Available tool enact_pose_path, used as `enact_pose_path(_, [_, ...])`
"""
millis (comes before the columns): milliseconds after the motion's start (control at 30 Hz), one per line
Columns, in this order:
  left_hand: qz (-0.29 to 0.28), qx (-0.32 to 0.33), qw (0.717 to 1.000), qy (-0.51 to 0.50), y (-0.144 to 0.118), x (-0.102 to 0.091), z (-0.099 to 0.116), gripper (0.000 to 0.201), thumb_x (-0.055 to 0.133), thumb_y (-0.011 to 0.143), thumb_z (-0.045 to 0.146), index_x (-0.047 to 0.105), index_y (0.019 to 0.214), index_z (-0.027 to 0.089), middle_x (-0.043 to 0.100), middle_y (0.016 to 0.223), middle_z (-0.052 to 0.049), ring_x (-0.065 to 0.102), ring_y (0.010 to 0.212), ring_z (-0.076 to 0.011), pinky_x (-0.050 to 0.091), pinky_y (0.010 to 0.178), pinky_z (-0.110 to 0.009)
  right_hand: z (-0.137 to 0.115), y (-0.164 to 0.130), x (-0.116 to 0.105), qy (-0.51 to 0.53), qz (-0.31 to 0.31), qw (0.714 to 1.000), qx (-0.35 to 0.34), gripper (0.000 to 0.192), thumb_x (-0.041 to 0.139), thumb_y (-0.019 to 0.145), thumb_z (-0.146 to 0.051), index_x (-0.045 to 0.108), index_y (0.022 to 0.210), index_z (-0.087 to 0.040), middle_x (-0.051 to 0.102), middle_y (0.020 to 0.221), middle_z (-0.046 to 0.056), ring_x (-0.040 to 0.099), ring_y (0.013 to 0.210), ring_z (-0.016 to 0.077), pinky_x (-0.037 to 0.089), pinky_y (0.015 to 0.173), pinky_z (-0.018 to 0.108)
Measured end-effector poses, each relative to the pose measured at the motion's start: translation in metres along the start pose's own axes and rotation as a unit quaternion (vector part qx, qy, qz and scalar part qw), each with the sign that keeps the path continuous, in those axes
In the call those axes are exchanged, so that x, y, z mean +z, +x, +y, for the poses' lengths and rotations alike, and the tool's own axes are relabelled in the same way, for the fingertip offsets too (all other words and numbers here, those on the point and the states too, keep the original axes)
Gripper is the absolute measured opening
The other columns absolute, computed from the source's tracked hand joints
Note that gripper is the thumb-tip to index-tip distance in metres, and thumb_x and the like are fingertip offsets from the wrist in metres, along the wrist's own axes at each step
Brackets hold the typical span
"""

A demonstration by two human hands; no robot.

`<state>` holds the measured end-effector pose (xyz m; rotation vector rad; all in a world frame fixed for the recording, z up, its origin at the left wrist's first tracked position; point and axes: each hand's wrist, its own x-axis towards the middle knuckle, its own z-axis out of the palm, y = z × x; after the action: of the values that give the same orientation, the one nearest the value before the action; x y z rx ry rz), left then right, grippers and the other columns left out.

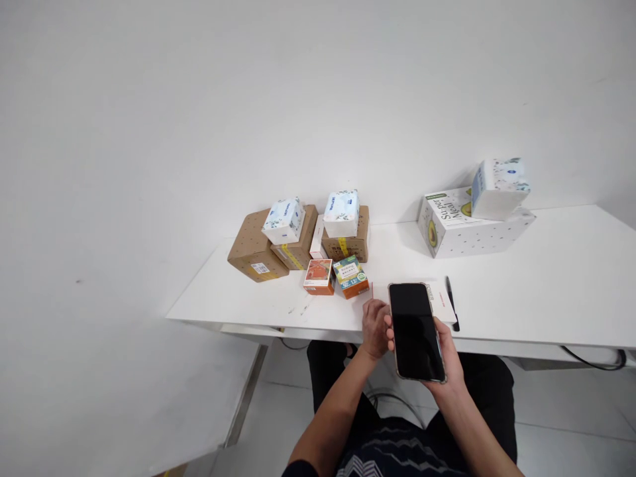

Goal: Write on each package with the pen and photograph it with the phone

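Observation:
A black-screened smartphone (416,331) in a clear case lies in my right hand (450,361), whose fingers wrap round its left edge while the thumb side grips the right. Just left of the phone, my left hand (375,328) rests at the table's front edge with its fingers curled in. What its fingers hold, if anything, is hidden. Behind the phone, a flat white printed box or card (442,301) is partly covered by the phone. A black pen (452,305) lies along its right side.
Ahead-left are an orange box (318,276), a green-orange box (351,275) and brown cartons (256,245), with tissue packs (341,213) on two cartons. A white avocado-print box (477,235) carries another tissue pack (499,187). A wall backs the white table (546,285); a cable (596,364) hangs at right.

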<state>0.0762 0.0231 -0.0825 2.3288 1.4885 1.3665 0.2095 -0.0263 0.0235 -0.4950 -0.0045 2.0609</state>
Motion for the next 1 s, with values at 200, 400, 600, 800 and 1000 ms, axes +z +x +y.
enact_pose_path(200, [0.01,0.009,1.0,0.007,0.0,0.002,-0.001,0.023,0.04,0.087,0.011,0.059,0.096,0.02,0.056,0.094,-0.008,0.054,0.093,-0.0207,0.049,0.086,-0.041,0.0,0.002,-0.006,-0.022,-0.006,1.0,0.005,0.044,0.046,0.086,-0.043,0.07,0.109,-0.015,0.073,0.104,0.013,0.069,0.097,0.0293,0.053,0.086,0.05])
enact_pose_path(400, [0.009,0.001,1.0,-0.003,0.003,-0.002,0.002,0.021,0.041,0.087,0.01,0.059,0.092,0.021,0.057,0.09,-0.006,0.056,0.09,-0.0191,0.049,0.084,-0.037,0.002,0.003,-0.005,-0.012,0.006,1.0,0.009,0.046,0.049,0.084,-0.042,0.064,0.12,-0.017,0.073,0.105,0.012,0.069,0.097,0.0293,0.053,0.086,0.049])
enact_pose_path(600, [0.01,0.0,1.0,-0.005,0.004,-0.002,0.004,0.018,0.044,0.09,0.023,0.06,0.097,0.02,0.058,0.092,-0.007,0.056,0.093,-0.0209,0.05,0.085,-0.041,-0.003,0.0,-0.006,-0.07,0.04,0.997,-0.01,0.046,0.05,0.084,-0.044,0.064,0.118,-0.018,0.074,0.101,0.012,0.07,0.091,0.0285,0.053,0.084,0.048])
enact_pose_path(800, [-0.071,0.024,0.996,0.047,0.007,-0.013,0.008,0.039,0.061,0.083,0.037,0.057,0.118,0.018,0.052,0.128,-0.015,0.044,0.125,-0.0303,0.045,0.1,-0.047,-0.05,-0.019,-0.024,-0.284,0.193,0.922,-0.178,0.056,0.053,0.077,-0.057,0.064,0.117,-0.019,0.073,0.099,0.011,0.068,0.087,0.0289,0.053,0.079,0.043])
enact_pose_path(1000, [-0.097,0.047,0.985,0.131,0.018,-0.015,0.011,0.034,0.059,0.086,0.03,0.059,0.117,0.014,0.055,0.124,-0.018,0.051,0.114,-0.0293,0.049,0.095,-0.044,-0.123,-0.02,-0.078,-0.731,0.404,0.465,-0.293,0.07,0.051,0.075,-0.053,0.054,0.132,-0.012,0.064,0.105,0.019,0.058,0.1,0.0381,0.043,0.088,0.053])
